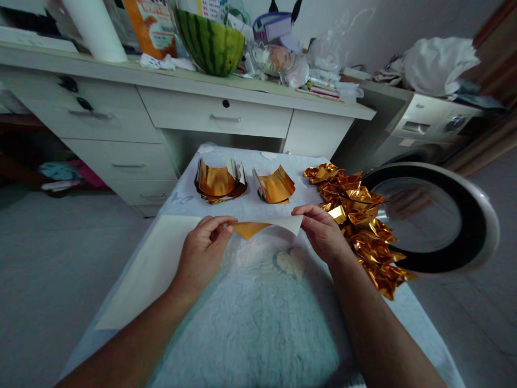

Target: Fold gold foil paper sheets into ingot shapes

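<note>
Between my two hands stretches a sheet of gold foil paper point(278, 222), its pale back showing on the right and a gold corner hanging down on the left. My left hand point(205, 245) pinches its left end between thumb and fingers. At the other end, my right hand point(321, 231) grips the pale corner. Just beyond lie two curled stacks of gold paper, a thicker left stack point(218, 181) and a thinner right stack point(276, 186). Beside my right hand runs a heap of folded gold foil pieces point(359, 221).
A cloth-covered table point(258, 323) carries everything, with a large white sheet point(149, 269) at its left. Behind it stands a white desk point(218, 116) holding a cut watermelon point(210, 40) and clutter. At the right, the washing machine's round door point(480, 226) hangs open near the table edge.
</note>
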Motion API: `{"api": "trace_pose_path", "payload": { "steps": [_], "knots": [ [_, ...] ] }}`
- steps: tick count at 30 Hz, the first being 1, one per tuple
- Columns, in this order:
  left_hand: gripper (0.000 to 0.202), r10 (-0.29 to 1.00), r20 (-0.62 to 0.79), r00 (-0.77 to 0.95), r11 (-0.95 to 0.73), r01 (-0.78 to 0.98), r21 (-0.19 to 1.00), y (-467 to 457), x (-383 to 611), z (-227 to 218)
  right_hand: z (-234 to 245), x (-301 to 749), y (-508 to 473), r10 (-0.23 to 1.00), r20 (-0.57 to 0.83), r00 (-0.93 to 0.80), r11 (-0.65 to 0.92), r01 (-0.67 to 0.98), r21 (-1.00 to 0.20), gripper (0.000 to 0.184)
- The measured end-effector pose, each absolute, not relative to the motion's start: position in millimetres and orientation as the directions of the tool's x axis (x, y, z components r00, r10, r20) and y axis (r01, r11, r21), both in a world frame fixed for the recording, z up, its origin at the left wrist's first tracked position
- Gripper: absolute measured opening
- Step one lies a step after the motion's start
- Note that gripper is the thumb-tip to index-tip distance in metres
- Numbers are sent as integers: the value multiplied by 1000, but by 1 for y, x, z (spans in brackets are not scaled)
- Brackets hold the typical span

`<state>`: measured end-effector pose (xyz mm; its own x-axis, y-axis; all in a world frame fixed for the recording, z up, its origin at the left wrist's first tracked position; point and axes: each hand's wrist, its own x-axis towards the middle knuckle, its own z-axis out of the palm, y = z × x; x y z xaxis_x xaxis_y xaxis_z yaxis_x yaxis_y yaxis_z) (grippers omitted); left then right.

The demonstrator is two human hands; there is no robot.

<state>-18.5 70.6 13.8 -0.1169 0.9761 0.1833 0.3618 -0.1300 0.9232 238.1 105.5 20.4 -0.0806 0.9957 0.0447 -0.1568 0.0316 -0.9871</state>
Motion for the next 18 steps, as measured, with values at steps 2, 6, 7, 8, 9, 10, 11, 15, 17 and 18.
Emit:
{"api": "trace_pose_path", "payload": {
  "steps": [2, 6, 7, 8, 9, 10, 11, 15, 17, 18],
  "knots": [
    [25, 987, 126, -98, -94, 286, 954, 70, -19, 15, 19, 239, 105, 992, 90, -85, 77, -146, -986, 10],
    [28, 991, 81, -111, -58, 198, 978, 70, -16, 16, 19, 242, 104, 976, 165, -145, 148, -119, -982, 10],
    [29, 991, 69, -118, -47, 179, 983, 70, -16, 15, 20, 243, 104, 970, 174, -170, 156, -111, -981, 12],
    [32, 991, 52, -124, -33, 151, 988, 71, -15, 15, 21, 244, 103, 964, 179, -195, 161, -105, -981, 14],
    [35, 992, 34, -125, -21, 109, 994, 71, -15, 14, 22, 244, 103, 959, 181, -220, 162, -100, -982, 16],
    [39, 993, 16, -119, -9, 54, 999, 72, -15, 14, 23, 245, 102, 953, 182, -244, 163, -95, -982, 17],
    [41, 994, -1, -111, -1, -15, 1000, 72, -15, 13, 25, 245, 101, 945, 184, -272, 166, -87, -982, 17],
    [37, 996, -49, -72, 31, -240, 970, 72, -14, 13, 33, 244, 97, 894, 171, -414, 185, -6, -983, 13],
    [38, 992, -95, -82, 77, -207, 975, 73, -13, 14, 38, 243, 95, 856, 164, -490, 221, 61, -973, 11],
    [39, 989, -119, -91, 102, -175, 979, 72, -12, 14, 40, 242, 95, 833, 166, -528, 247, 87, -965, 10]
  ]
}}
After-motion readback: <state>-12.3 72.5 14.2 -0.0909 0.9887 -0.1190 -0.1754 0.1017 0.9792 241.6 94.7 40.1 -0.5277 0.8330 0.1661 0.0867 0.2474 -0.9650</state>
